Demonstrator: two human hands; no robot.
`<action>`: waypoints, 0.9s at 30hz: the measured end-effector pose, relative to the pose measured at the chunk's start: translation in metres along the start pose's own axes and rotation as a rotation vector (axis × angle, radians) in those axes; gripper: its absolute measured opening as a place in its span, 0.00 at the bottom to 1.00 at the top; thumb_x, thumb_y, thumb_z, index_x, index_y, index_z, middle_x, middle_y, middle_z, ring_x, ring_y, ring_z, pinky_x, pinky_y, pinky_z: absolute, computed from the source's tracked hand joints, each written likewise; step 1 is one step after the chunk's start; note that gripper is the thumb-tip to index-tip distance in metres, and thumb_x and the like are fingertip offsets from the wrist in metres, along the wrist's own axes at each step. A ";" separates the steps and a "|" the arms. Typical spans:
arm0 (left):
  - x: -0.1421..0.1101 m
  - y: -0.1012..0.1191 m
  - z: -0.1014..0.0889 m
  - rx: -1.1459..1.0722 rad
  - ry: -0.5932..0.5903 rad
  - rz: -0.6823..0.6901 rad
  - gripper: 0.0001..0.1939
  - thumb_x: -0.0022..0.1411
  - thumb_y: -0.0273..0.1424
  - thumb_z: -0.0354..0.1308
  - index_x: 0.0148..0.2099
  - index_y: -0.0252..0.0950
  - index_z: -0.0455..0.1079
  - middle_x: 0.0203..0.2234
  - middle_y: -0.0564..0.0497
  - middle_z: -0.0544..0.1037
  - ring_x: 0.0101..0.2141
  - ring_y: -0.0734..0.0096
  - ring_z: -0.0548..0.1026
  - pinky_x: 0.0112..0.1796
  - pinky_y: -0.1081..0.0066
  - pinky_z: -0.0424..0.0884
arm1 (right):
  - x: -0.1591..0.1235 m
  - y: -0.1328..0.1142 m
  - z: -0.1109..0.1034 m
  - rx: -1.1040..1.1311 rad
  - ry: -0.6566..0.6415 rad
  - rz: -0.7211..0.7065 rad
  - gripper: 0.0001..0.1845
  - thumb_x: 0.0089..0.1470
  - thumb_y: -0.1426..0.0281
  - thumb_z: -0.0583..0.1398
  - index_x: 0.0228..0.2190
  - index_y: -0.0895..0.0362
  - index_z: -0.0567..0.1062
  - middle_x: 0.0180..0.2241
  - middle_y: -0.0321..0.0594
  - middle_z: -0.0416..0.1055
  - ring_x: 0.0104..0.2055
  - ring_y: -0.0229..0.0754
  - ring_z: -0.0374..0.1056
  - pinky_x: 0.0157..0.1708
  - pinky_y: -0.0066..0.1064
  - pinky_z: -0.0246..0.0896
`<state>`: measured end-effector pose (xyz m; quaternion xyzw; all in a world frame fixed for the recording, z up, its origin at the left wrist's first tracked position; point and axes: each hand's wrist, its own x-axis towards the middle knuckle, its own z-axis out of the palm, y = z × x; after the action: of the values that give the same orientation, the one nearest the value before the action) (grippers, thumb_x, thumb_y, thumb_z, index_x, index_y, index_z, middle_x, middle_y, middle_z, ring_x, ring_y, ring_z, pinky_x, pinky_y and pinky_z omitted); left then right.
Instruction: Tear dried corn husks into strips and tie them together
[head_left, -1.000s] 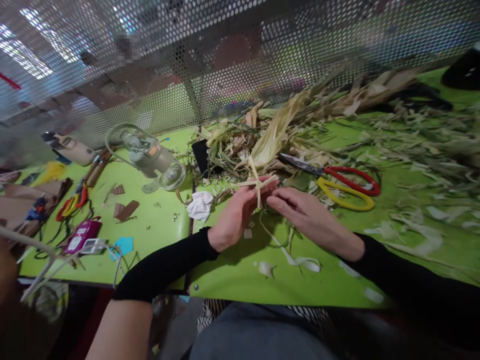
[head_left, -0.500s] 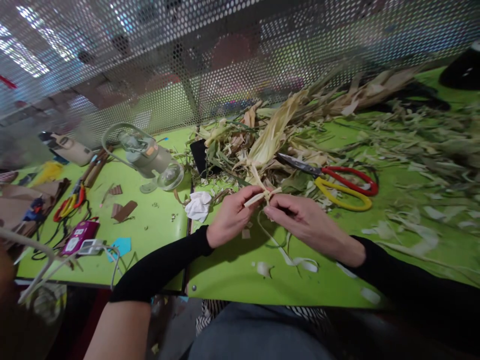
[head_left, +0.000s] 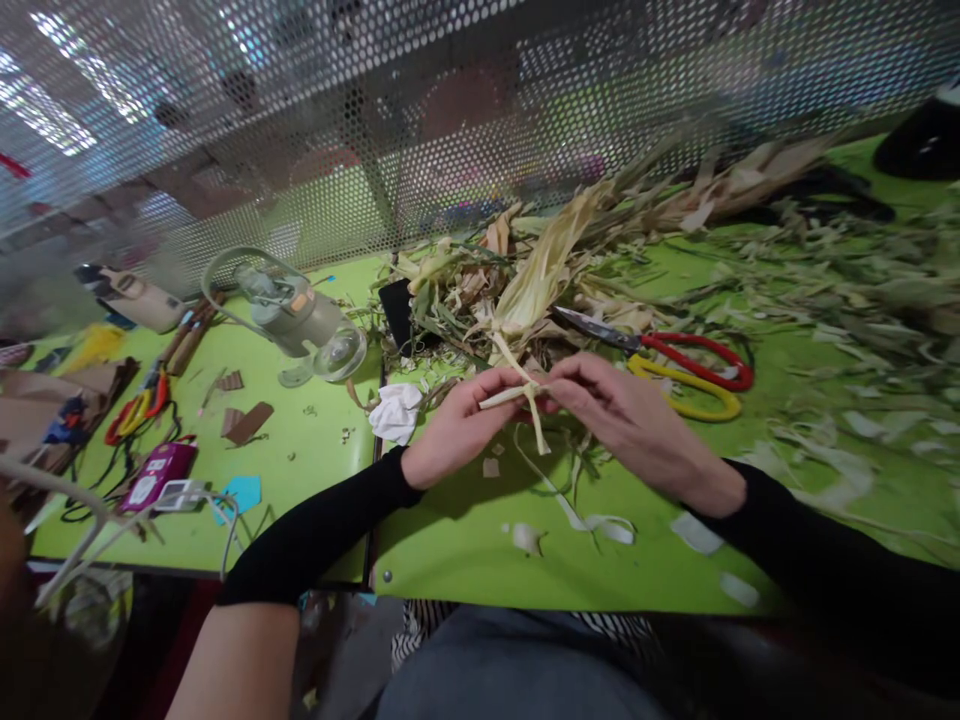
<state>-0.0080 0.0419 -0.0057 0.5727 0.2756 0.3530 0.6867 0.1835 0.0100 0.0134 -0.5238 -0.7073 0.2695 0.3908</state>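
Between both hands, above the green table, is a knotted, cross-shaped piece of pale corn husk strips (head_left: pixel 538 428). My left hand (head_left: pixel 459 428) is closed on its left side, with one strip lying across the fingers. Pinched at the knot's right side, my right hand (head_left: pixel 637 415) has its fingertips partly hidden behind the strips. Just beyond the hands lies a pale yellow corn husk (head_left: pixel 541 280) on a heap of dry husks. Scissors (head_left: pixel 686 345) with one red and one yellow handle lie behind my right hand, which covers part of the yellow loop.
A crumpled white tissue (head_left: pixel 395 413) lies left of my left hand. Further left are a green-grey bottle (head_left: pixel 289 315), a purple box (head_left: pixel 161 475) and orange-yellow scissors (head_left: pixel 142 405). A perforated metal screen (head_left: pixel 450 130) stands behind. Husk scraps (head_left: pixel 862 300) cover the right side.
My right hand has shifted its grip up and right, its fingers now straighter. One strip end now hangs down toward me below the knot. My left hand keeps its hold.
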 end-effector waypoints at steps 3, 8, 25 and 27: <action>-0.002 0.003 -0.001 0.077 -0.040 -0.004 0.17 0.60 0.43 0.66 0.42 0.34 0.73 0.38 0.48 0.81 0.39 0.71 0.78 0.46 0.69 0.73 | -0.001 0.001 0.002 0.002 -0.033 -0.085 0.20 0.65 0.55 0.55 0.26 0.53 0.71 0.23 0.35 0.69 0.23 0.37 0.62 0.24 0.31 0.55; -0.002 0.009 -0.003 0.085 -0.120 -0.040 0.19 0.61 0.46 0.64 0.40 0.33 0.74 0.35 0.47 0.80 0.36 0.72 0.78 0.43 0.69 0.74 | -0.005 -0.001 -0.004 0.072 -0.052 -0.076 0.19 0.65 0.56 0.56 0.25 0.53 0.72 0.23 0.36 0.70 0.24 0.38 0.63 0.26 0.33 0.56; 0.001 0.010 -0.005 -0.106 0.043 -0.062 0.22 0.57 0.44 0.69 0.46 0.34 0.71 0.31 0.53 0.78 0.29 0.81 0.74 0.34 0.77 0.70 | -0.002 0.008 0.002 -0.033 0.014 -0.247 0.14 0.64 0.65 0.58 0.26 0.54 0.72 0.23 0.34 0.70 0.24 0.35 0.63 0.25 0.29 0.56; 0.002 0.008 -0.005 -0.076 0.093 -0.059 0.22 0.57 0.44 0.69 0.44 0.34 0.70 0.27 0.56 0.76 0.26 0.82 0.72 0.30 0.79 0.66 | -0.002 0.008 0.005 -0.096 0.022 -0.296 0.14 0.64 0.65 0.58 0.27 0.55 0.73 0.23 0.35 0.70 0.24 0.36 0.64 0.25 0.29 0.56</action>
<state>-0.0115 0.0471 0.0013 0.5206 0.3103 0.3691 0.7046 0.1837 0.0102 0.0038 -0.4350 -0.7844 0.1690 0.4086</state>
